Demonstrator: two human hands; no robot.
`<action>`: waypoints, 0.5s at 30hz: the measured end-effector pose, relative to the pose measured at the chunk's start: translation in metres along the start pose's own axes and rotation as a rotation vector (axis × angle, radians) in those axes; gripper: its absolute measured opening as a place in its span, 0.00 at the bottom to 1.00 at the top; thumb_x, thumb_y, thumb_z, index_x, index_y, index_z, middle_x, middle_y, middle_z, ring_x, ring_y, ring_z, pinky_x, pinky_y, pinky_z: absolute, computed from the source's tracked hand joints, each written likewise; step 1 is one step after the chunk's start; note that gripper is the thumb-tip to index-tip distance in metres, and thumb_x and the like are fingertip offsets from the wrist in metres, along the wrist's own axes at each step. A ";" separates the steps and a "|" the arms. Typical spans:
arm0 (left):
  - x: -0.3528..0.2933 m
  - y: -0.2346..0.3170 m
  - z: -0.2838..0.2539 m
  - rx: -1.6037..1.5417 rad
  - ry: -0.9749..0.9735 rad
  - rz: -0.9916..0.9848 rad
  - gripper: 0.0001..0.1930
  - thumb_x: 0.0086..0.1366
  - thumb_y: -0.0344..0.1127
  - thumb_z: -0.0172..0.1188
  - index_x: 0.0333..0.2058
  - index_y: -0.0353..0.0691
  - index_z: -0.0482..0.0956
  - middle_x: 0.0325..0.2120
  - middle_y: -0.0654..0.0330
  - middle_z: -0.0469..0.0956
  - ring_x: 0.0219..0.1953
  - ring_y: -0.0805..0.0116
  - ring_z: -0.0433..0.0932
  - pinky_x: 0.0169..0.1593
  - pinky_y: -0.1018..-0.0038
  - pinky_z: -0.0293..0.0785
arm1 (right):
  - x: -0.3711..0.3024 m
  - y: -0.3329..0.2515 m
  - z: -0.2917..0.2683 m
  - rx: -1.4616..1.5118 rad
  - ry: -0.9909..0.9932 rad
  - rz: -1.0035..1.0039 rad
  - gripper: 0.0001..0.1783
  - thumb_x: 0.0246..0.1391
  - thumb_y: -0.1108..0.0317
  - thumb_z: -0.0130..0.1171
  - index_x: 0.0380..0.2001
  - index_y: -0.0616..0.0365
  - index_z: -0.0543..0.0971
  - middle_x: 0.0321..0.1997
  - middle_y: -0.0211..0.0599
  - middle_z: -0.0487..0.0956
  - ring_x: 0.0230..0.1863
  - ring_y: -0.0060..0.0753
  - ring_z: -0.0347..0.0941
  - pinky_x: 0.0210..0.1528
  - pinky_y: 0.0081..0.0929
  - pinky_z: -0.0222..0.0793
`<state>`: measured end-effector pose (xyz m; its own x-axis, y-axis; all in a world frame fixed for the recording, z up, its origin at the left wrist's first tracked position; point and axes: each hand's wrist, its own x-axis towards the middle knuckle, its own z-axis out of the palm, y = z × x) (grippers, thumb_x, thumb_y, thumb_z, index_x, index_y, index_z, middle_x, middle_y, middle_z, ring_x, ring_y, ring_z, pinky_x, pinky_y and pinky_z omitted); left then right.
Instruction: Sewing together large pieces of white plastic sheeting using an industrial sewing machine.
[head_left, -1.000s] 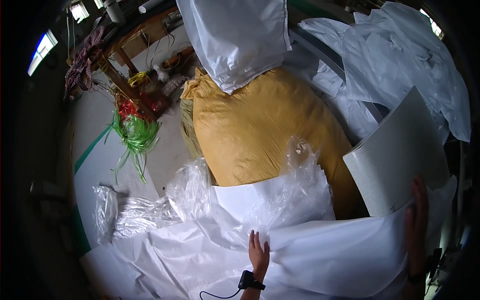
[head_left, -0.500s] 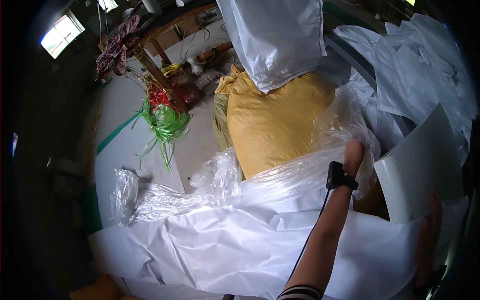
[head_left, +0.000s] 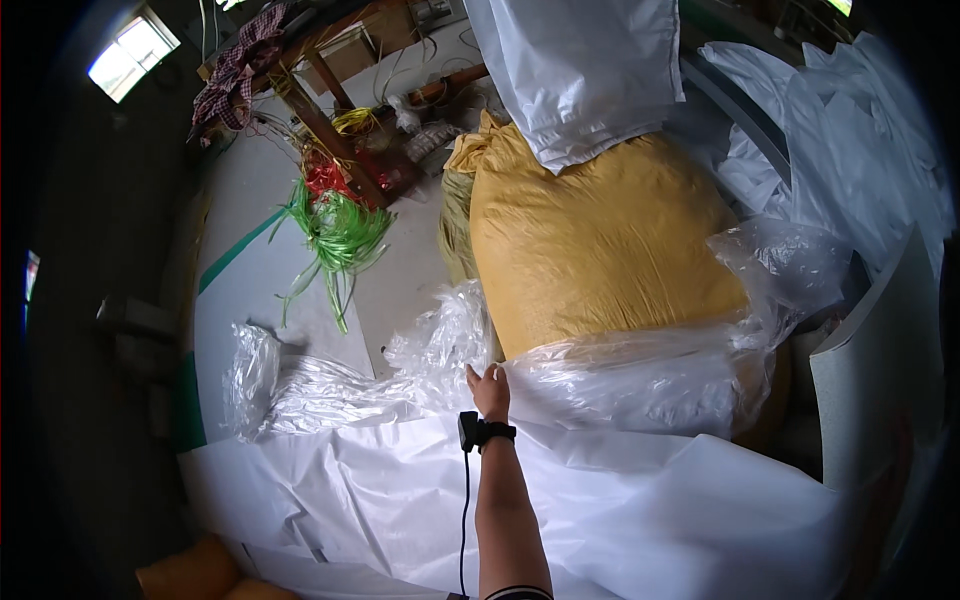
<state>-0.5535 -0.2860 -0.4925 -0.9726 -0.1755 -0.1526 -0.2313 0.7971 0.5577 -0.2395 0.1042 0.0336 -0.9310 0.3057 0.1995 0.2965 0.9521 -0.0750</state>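
Note:
My left hand (head_left: 489, 392) reaches forward from the lower middle, a dark band and small black device on its wrist. Its fingers are apart at the edge of the crumpled clear plastic (head_left: 620, 385), and nothing shows in its grasp. That plastic lies along the front of a big, full yellow sack (head_left: 600, 240), with more of it bunched to the left. In front, a white sheet (head_left: 400, 500) spreads under my left forearm. At the dim right side my right hand (head_left: 898, 480) is barely visible beside a curved grey-white panel (head_left: 868, 370); its fingers cannot be made out.
A white bag (head_left: 585, 80) lies over the yellow sack's top. White sheeting (head_left: 860, 150) is heaped at the far right beside a dark rail. Green plastic strands (head_left: 340, 235) hang from a wooden frame (head_left: 330, 145) at the back left, with a checked cloth (head_left: 240, 70) on it.
My left hand has moved left from the plastic's right end to its middle. The plastic lies flatter along the sack, its right end flopped outward. The view has shifted slightly.

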 end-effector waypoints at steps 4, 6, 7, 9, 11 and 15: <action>0.018 -0.018 0.003 -0.131 -0.363 -0.013 0.22 0.69 0.43 0.45 0.48 0.28 0.74 0.46 0.42 0.77 0.49 0.46 0.74 0.56 0.63 0.67 | 0.000 0.000 0.001 0.066 0.029 0.074 0.22 0.70 0.66 0.38 0.63 0.65 0.63 0.68 0.49 0.63 0.67 0.49 0.59 0.66 0.39 0.53; 0.022 0.008 -0.018 -0.839 -0.090 -0.233 0.22 0.69 0.43 0.48 0.49 0.27 0.74 0.46 0.49 0.78 0.49 0.57 0.76 0.55 0.66 0.68 | -0.002 0.002 0.000 0.045 0.011 0.077 0.22 0.70 0.67 0.38 0.63 0.65 0.63 0.68 0.49 0.62 0.67 0.49 0.59 0.66 0.39 0.53; 0.019 0.029 -0.031 -1.048 -0.006 -0.311 0.21 0.69 0.41 0.52 0.49 0.27 0.75 0.47 0.55 0.78 0.50 0.66 0.75 0.56 0.69 0.68 | -0.004 0.003 -0.001 0.034 0.001 0.078 0.23 0.70 0.67 0.38 0.63 0.65 0.63 0.68 0.49 0.62 0.67 0.49 0.59 0.66 0.39 0.53; 0.006 0.080 -0.066 -1.240 0.208 -0.103 0.14 0.69 0.33 0.53 0.46 0.28 0.77 0.44 0.55 0.79 0.47 0.66 0.76 0.54 0.74 0.69 | -0.006 0.005 -0.002 0.032 -0.013 0.080 0.23 0.70 0.67 0.38 0.63 0.65 0.63 0.68 0.49 0.62 0.67 0.49 0.59 0.66 0.39 0.53; -0.025 0.138 -0.100 -1.298 0.246 0.061 0.09 0.67 0.27 0.55 0.43 0.30 0.79 0.41 0.56 0.80 0.44 0.68 0.77 0.52 0.76 0.70 | -0.008 0.009 -0.003 0.024 -0.006 0.026 0.23 0.69 0.68 0.38 0.63 0.65 0.62 0.68 0.49 0.62 0.67 0.50 0.58 0.67 0.40 0.52; -0.123 0.241 -0.135 -1.327 -0.236 0.406 0.08 0.59 0.16 0.58 0.36 0.33 0.77 0.36 0.60 0.78 0.43 0.72 0.76 0.52 0.76 0.70 | -0.012 0.017 -0.001 0.015 0.029 0.017 0.23 0.70 0.65 0.39 0.64 0.63 0.62 0.68 0.49 0.63 0.68 0.50 0.58 0.68 0.41 0.52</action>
<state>-0.4930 -0.1500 -0.2291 -0.9799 0.1372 0.1451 0.0820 -0.3863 0.9187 -0.2228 0.1171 0.0305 -0.9194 0.3220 0.2261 0.3085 0.9466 -0.0936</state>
